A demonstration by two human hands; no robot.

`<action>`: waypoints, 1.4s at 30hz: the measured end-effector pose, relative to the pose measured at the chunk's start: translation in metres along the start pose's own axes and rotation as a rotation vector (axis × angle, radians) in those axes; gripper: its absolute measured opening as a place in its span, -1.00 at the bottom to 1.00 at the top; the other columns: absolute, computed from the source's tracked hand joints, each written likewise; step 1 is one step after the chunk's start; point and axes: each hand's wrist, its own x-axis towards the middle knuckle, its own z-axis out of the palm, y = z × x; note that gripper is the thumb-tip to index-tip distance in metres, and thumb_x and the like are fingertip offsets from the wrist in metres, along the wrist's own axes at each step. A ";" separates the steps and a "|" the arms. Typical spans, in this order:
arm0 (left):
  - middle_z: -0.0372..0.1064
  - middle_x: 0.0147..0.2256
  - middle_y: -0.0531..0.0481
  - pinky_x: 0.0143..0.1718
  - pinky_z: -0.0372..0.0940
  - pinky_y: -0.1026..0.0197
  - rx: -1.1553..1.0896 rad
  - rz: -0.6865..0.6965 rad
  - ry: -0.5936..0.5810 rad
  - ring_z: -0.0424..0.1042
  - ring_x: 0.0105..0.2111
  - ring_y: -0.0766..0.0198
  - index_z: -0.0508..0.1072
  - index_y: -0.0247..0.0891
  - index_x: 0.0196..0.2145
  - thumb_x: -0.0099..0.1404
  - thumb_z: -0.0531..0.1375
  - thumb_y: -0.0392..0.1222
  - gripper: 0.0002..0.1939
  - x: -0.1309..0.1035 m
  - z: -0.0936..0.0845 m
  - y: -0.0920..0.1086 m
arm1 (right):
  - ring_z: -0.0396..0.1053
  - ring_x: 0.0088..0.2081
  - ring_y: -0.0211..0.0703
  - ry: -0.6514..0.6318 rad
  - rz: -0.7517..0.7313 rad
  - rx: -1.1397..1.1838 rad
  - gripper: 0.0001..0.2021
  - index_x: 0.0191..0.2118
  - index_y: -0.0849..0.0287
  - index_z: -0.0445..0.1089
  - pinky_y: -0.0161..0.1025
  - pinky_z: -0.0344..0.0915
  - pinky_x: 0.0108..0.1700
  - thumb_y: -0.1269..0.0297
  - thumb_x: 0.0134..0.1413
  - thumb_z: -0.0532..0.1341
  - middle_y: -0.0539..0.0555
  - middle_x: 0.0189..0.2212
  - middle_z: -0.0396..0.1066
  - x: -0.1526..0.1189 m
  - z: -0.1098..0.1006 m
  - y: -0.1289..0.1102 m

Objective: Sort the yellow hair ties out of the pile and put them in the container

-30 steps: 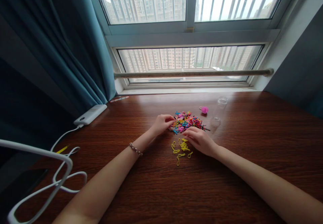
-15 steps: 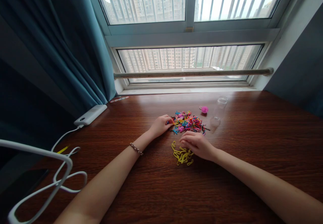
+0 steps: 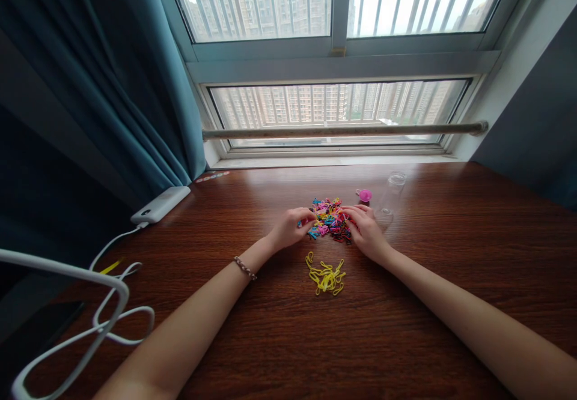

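A pile of small multicoloured hair ties [image 3: 328, 223] lies on the wooden table between my two hands. At its left edge, my left hand [image 3: 291, 228] has its thumb and fingers drawn together; what sits between the fingertips is too small to make out. My right hand [image 3: 368, 235] reaches into the pile's right side, fingers spread over the ties and thumb apart from them. Closer to me, a separate loose group of yellow hair ties [image 3: 328, 278] rests on the table, touched by neither hand.
Behind the pile lies a small pink lid [image 3: 365, 196], with a clear jar [image 3: 393, 193] to its right. A white power adapter [image 3: 161, 205] and looping white cable [image 3: 121, 292] occupy the left side. A window and metal rail [image 3: 342, 131] border the table's far edge.
My right hand has moved from above the yellow ties up and forward onto the right side of the pile. My left hand has shifted slightly right, farther into the pile's edge.
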 end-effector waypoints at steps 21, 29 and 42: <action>0.34 -0.45 -0.01 -0.32 0.19 0.27 0.143 -0.024 0.027 0.28 -0.40 0.31 0.45 -0.27 -0.41 0.18 0.13 -0.19 -0.87 -0.002 0.013 -0.002 | 0.22 -0.07 -0.07 -0.002 0.063 0.065 -0.69 -0.12 0.20 0.40 -0.08 0.14 0.02 0.40 0.11 -0.03 0.14 -0.16 0.40 0.003 0.005 0.013; 0.33 -0.38 -0.01 -0.27 0.22 0.23 0.189 0.027 -0.035 0.29 -0.31 0.27 0.43 -0.23 -0.45 0.16 0.15 -0.25 -0.93 -0.005 0.018 -0.012 | 0.36 -0.18 -0.06 0.119 0.233 0.183 -0.76 -0.24 0.15 0.46 -0.09 0.24 -0.07 0.32 0.01 0.08 0.12 -0.26 0.46 0.004 -0.002 0.011; 0.35 -0.42 -0.02 -0.30 0.22 0.24 0.181 -0.038 0.065 0.31 -0.35 0.27 0.35 -0.27 -0.42 0.18 0.11 -0.28 -0.95 -0.003 0.016 -0.005 | 0.41 -0.39 -0.12 0.215 0.450 0.424 -0.82 -0.39 0.20 0.37 -0.20 0.33 -0.29 0.20 -0.14 0.22 0.09 -0.43 0.46 0.003 -0.002 0.010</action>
